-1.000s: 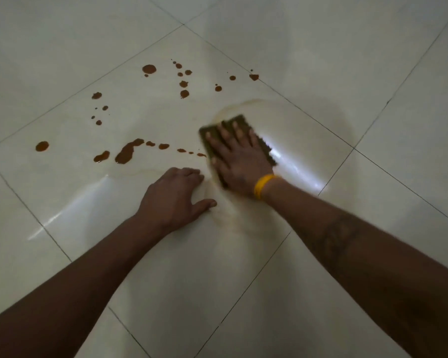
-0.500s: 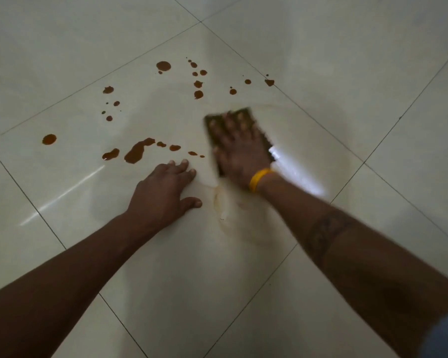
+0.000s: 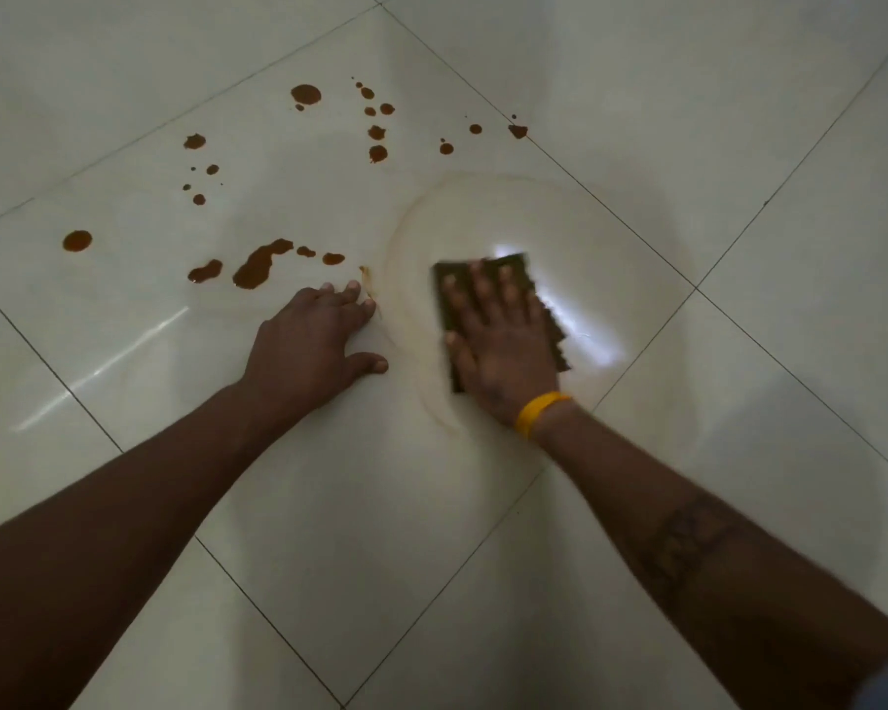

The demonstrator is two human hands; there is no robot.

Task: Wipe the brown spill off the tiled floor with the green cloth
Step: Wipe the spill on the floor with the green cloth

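My right hand [image 3: 503, 340], with a yellow wristband, lies flat on the dark green cloth [image 3: 444, 294] and presses it against the white tiled floor [image 3: 688, 120]. A pale brownish smear ring curves around the cloth. My left hand [image 3: 311, 340] rests palm down on the tile just left of the cloth, fingers spread, holding nothing. The brown spill [image 3: 257, 263] lies as a long blotch and several drops beyond my left hand, with more drops [image 3: 378, 153] farther away toward the tile's far corner.
Dark grout lines [image 3: 693, 287] cross the floor diagonally. A bright light reflection [image 3: 580, 330] sits on the wet tile to the right of the cloth. A faint streak of glare [image 3: 109, 361] lies to the left of my left arm.
My right hand has drawn the cloth back toward me and slightly right, away from the far drops. A smear ring now shows around it. My left hand stays planted.
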